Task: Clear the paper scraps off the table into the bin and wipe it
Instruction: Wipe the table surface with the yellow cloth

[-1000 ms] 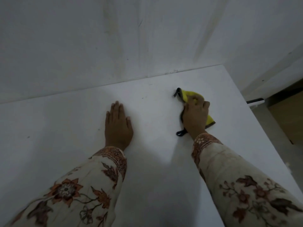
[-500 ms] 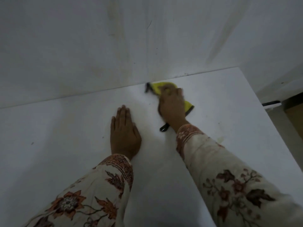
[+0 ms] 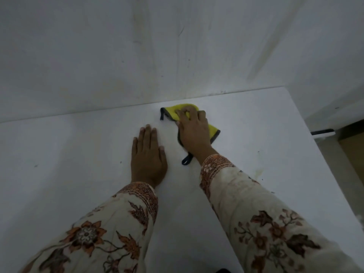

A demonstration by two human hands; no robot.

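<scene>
— What's the right hand (image 3: 194, 131) doing?
— It lies on the yellow cloth (image 3: 213, 129), fingers bent and bunching the fabric, pressing it onto the worktop (image 3: 266, 138) near the back edge, close to the wall (image 3: 177, 46).
— And the left hand (image 3: 148, 157)?
— Flat on the worktop, fingers straight and close together, just beside the cloth, holding nothing.
— Any scraps?
— Only small dark specks toward the right edge.

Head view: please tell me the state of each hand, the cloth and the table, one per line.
Left hand: flat, palm down on the table.
Right hand: fingers curled, pressing on the cloth.
Yellow cloth with dark edging: crumpled under the right hand, near the wall.
White table: no paper scraps visible.
</scene>
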